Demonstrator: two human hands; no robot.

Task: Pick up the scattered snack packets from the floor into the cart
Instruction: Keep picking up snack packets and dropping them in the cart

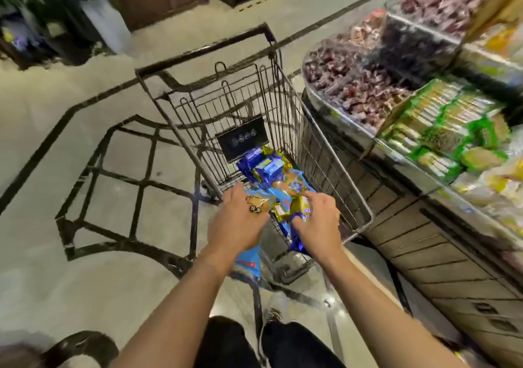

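Dark trouser legs (283, 342) fill the bottom edge, cut off by the frame. Both bare forearms reach forward over the near rim of the cart (365, 212). The left hand (240, 220) clasps a light-blue packet (250, 260), its lower end hanging below the wrist; the fingers curl over the top, their tips hidden in the bundle. The right hand (317, 220) grips gold and dark-blue packets (294, 212), fingers bent around them, thumb out of sight. Beyond the hands, blue and gold snack packets (268, 169) lie in the cart's basket beside a black sign plate (243, 141); print unreadable. To the right, a display counter (424, 254) holds blurred wrapped goods. Patterned floor (70, 169) spreads left.
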